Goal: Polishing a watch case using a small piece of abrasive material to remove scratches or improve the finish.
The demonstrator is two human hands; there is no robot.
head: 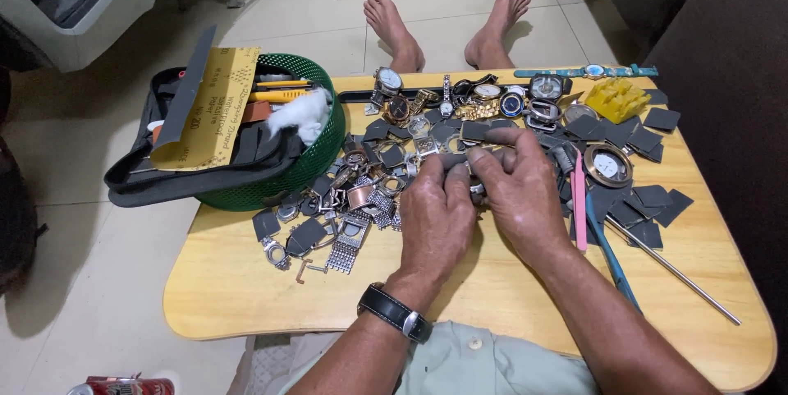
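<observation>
My left hand (437, 218) and my right hand (515, 190) meet over the middle of a small wooden table (246, 288). Together they pinch a small dark grey piece (454, 159) at the fingertips; a bit of metal shows between the hands, mostly hidden. A black strap watch (394, 313) is on my left wrist. Under and around the hands lies a heap of watch parts (361, 198): metal bracelets, cases and grey sandpaper squares.
A green basket (316, 157) with a black pouch, sandpaper sheet and tools sits at the table's left. Several watches (484, 95) line the far edge. Pink tweezers (579, 198), a blue tool (611, 259), a metal rod (677, 272) and a yellow holder (616, 99) lie right. My bare feet (447, 21) rest beyond.
</observation>
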